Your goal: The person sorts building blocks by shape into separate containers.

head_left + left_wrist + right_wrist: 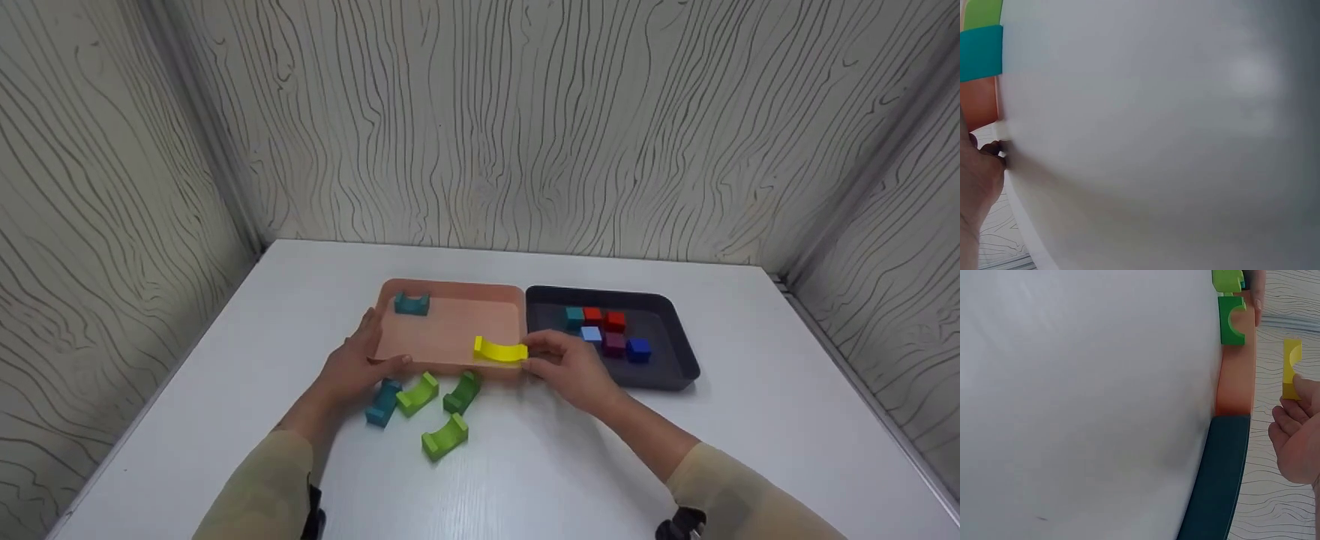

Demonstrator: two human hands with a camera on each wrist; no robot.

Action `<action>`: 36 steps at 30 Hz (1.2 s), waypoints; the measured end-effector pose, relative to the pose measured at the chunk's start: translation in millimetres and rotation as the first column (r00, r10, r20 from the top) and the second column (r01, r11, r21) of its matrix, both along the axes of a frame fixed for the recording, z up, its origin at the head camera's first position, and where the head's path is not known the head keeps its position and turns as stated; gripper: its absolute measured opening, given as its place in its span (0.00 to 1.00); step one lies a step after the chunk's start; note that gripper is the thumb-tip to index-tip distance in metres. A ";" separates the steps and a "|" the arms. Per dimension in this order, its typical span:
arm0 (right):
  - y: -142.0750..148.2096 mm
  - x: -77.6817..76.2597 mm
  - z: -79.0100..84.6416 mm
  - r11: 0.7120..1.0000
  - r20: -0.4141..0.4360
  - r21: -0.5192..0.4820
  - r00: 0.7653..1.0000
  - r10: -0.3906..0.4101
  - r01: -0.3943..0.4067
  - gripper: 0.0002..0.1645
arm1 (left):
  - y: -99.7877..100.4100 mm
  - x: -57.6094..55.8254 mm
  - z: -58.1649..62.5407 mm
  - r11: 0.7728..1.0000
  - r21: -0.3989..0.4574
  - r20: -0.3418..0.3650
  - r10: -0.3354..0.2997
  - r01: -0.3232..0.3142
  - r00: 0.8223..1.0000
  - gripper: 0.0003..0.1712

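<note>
My right hand (574, 371) pinches one end of a yellow arch block (500, 350) between thumb and fingers. In the head view the block appears over the front right part of the pink tray (457, 330); the right wrist view shows this yellow block (1292, 368) raised above the tray's rim. At the tray's left front corner, my left hand (356, 367) rests against the rim with its fingers spread. A teal arch block (412, 304) lies in the tray's back left corner. The left wrist view catches only part of the left hand (982, 174).
In front of the pink tray lie a blue-teal arch block (383, 403), two lime ones (445, 437) and a green one (461, 392). A dark tray (679, 352) adjoins on the right, holding several small cubes (614, 344). Patterned walls (487, 127) enclose the white table (540, 480).
</note>
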State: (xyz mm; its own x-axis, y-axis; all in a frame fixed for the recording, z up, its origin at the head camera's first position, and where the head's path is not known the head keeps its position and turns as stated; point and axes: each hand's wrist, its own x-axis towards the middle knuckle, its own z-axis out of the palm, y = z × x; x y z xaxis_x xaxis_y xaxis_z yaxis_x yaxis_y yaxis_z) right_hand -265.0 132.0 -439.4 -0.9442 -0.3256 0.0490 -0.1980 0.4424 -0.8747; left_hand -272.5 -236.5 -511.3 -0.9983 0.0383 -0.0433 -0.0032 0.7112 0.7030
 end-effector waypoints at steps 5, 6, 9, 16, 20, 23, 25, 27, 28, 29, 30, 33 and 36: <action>-6.9 -7.3 4.5 0.999 -0.013 0.017 1.000 -0.028 0.029 0.18 | 1.0 -0.3 -0.8 1.000 0.000 0.011 0.005 -0.005 1.000 0.70; -8.3 -8.9 5.1 0.999 -0.010 0.022 0.999 -0.038 0.038 0.18 | 1.4 -0.5 -0.8 1.000 -0.001 0.012 0.006 -0.006 1.000 0.70; -13.4 -15.5 7.0 0.998 -0.022 0.024 0.998 -0.053 0.054 0.18 | 2.6 -1.6 -0.7 1.000 0.002 0.013 0.008 -0.008 1.000 0.69; -25.7 -25.1 9.6 0.998 -0.036 0.004 0.997 -0.067 0.068 0.16 | 3.8 -5.1 -0.9 1.000 0.004 -0.011 0.018 -0.018 1.000 0.68; -31.8 -27.0 9.6 0.998 -0.030 -0.006 0.998 -0.062 0.062 0.17 | 1.7 -4.5 -1.4 1.000 0.008 -0.089 0.015 -0.015 0.996 0.65; -35.5 -30.3 8.7 0.998 -0.030 -0.002 0.998 -0.056 0.056 0.18 | -0.1 -4.4 1.6 0.999 -0.031 -0.132 0.010 -0.014 0.991 0.62; -38.4 -33.3 8.5 0.998 -0.030 0.003 0.998 -0.061 0.061 0.18 | -1.4 -4.6 4.4 0.997 -0.075 -0.146 0.004 -0.015 0.989 0.61; -41.8 -36.8 8.7 0.998 -0.033 0.010 0.997 -0.063 0.064 0.18 | -2.9 -4.8 6.8 0.993 -0.116 -0.148 -0.002 -0.016 0.989 0.60; -43.5 -38.4 8.7 0.998 -0.034 0.012 0.997 -0.065 0.066 0.18 | -3.5 -5.0 7.4 0.990 -0.137 -0.148 -0.010 -0.010 0.989 0.60; -45.3 -40.2 8.7 0.998 -0.034 0.011 0.997 -0.065 0.066 0.18 | -4.1 -4.9 7.9 0.988 -0.154 -0.141 -0.015 -0.007 0.990 0.60; -47.1 -42.3 8.6 0.998 -0.035 0.010 0.997 -0.065 0.066 0.18 | -4.8 -4.7 7.9 0.986 -0.167 -0.138 -0.024 0.000 0.990 0.59; -52.6 -49.2 8.3 0.998 -0.040 0.007 0.997 -0.064 0.064 0.17 | -6.1 -4.6 6.8 0.980 -0.199 -0.124 -0.051 0.025 0.991 0.60; -57.3 -56.8 7.6 0.997 -0.047 0.019 0.997 -0.069 0.070 0.18 | -6.4 -3.9 5.3 0.975 -0.217 -0.116 -0.077 0.050 0.990 0.61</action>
State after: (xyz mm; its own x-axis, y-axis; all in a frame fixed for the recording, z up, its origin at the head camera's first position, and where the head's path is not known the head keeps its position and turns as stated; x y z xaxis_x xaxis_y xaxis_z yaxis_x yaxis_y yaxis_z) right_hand -321.8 74.8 -431.9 -0.9615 -0.2607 0.0869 -0.2060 0.4742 -0.8560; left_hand -276.4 -242.9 -506.0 -0.9923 0.1049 0.0654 0.1236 0.8403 0.5278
